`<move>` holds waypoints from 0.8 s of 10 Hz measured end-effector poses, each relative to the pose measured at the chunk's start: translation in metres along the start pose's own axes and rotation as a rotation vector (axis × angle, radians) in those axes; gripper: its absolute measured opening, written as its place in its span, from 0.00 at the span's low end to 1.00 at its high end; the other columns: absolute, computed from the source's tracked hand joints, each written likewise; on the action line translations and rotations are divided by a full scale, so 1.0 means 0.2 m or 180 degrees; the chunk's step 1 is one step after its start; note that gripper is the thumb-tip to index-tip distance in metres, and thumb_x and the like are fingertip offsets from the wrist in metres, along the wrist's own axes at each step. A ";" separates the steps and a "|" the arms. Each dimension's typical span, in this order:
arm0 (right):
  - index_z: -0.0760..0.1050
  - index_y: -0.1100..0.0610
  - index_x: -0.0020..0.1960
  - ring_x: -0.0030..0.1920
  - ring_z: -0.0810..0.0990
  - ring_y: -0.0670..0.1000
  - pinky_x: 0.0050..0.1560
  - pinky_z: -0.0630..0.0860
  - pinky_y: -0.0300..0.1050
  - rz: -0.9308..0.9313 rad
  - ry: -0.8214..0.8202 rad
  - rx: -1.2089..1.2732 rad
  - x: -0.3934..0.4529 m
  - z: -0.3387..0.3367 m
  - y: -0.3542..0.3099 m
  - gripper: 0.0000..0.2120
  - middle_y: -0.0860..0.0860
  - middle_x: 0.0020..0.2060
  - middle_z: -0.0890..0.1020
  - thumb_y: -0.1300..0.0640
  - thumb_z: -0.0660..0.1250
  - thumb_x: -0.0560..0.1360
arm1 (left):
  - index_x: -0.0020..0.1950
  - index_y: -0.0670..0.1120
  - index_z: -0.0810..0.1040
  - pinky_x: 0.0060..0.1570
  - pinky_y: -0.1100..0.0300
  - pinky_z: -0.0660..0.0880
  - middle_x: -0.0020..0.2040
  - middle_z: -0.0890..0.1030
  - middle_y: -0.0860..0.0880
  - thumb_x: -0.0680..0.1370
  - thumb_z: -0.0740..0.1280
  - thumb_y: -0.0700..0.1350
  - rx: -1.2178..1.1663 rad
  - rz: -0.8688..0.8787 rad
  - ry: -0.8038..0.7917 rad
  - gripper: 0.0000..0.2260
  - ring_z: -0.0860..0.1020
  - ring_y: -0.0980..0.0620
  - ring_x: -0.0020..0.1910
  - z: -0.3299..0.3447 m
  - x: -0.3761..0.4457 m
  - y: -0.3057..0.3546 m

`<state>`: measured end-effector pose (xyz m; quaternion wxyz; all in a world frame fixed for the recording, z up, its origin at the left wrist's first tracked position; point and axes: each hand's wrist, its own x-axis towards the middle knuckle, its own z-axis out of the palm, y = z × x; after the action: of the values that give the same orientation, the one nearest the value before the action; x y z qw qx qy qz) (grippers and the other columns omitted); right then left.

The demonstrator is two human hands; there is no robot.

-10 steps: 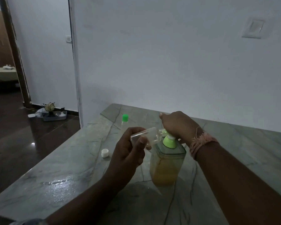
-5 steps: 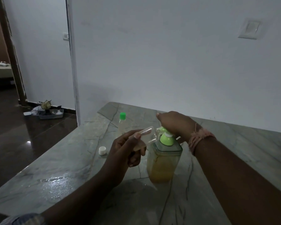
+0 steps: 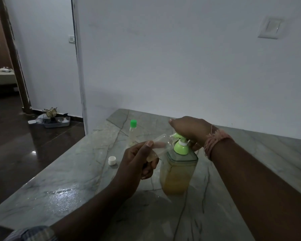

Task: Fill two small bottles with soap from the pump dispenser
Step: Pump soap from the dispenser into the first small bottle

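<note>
A person's left hand holds a small clear bottle tilted on its side, mouth turned to the green nozzle of the pump dispenser, while the right hand lies over the pump head. Compared with half a second ago, the pump head sits higher above the dispenser's collar and the white stem shows beneath it; a second ago it looked pressed lower. That reads as the pump released between strokes, so filling of this bottle appears to be under way rather than finished. How much soap is inside cannot be made out through the fingers.

The left grip is closed round the bottle, thumb on top. The right grip rests on the pump, fingers bent over it; whether they clasp it or merely press cannot be told from this angle.

Beyond the left grip and just to its left stands a second small bottle with a green cap, upright on the desk, apart from both hands; it seems to hold pale contents, though the light is too dim to be sure. A loose white cap lies to the left of the left grip, near it, probably belonging to the held bottle.

Nothing stands between the grips and the dispenser. The risk is soap missing the narrow mouth, and a wet sheen already shows on the desk nearer the camera.
</note>
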<state>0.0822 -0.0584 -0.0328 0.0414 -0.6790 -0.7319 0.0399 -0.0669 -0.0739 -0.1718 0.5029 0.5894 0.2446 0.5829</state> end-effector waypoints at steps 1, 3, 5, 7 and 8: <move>0.71 0.65 0.65 0.61 0.75 0.60 0.52 0.71 0.46 -0.0148 0.0186 -0.0204 0.02 0.04 0.02 0.15 0.62 0.62 0.75 0.65 0.51 0.82 | 0.57 0.43 0.82 0.24 0.63 0.61 0.32 0.71 0.41 0.83 0.57 0.55 0.0018 0.0022 0.0026 0.20 0.63 0.54 0.24 0.00 0.01 0.00; 0.70 0.65 0.67 0.63 0.74 0.60 0.60 0.70 0.49 -0.0058 0.0050 -0.0330 0.03 0.03 0.00 0.17 0.62 0.64 0.74 0.62 0.51 0.83 | 0.58 0.43 0.81 0.24 0.64 0.61 0.30 0.71 0.45 0.81 0.54 0.61 0.0013 -0.0005 0.0102 0.26 0.63 0.55 0.23 0.01 0.00 0.00; 0.70 0.65 0.65 0.61 0.75 0.60 0.47 0.73 0.44 -0.0268 0.0354 -0.0607 0.03 0.04 0.01 0.15 0.62 0.61 0.76 0.65 0.53 0.81 | 0.58 0.45 0.82 0.24 0.63 0.61 0.30 0.71 0.44 0.81 0.55 0.61 0.0033 0.0009 0.0042 0.24 0.63 0.55 0.23 0.01 0.00 0.01; 0.69 0.65 0.66 0.62 0.75 0.60 0.48 0.73 0.45 -0.0290 0.0316 -0.0634 0.02 0.05 0.00 0.16 0.62 0.62 0.75 0.66 0.53 0.80 | 0.58 0.41 0.81 0.23 0.64 0.61 0.29 0.69 0.45 0.79 0.55 0.60 0.0055 -0.0012 0.0089 0.26 0.63 0.55 0.22 0.01 0.00 0.01; 0.70 0.67 0.66 0.64 0.73 0.61 0.60 0.71 0.49 -0.0333 0.0155 -0.0597 0.03 0.03 0.02 0.16 0.63 0.63 0.75 0.63 0.51 0.83 | 0.56 0.45 0.83 0.23 0.64 0.61 0.30 0.70 0.44 0.81 0.56 0.61 0.0100 0.0054 0.0090 0.24 0.63 0.55 0.23 0.01 -0.01 0.01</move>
<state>0.0859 -0.0518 -0.0387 -0.0025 -0.6415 -0.7656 -0.0476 -0.0652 -0.0770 -0.1702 0.4852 0.5910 0.2558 0.5915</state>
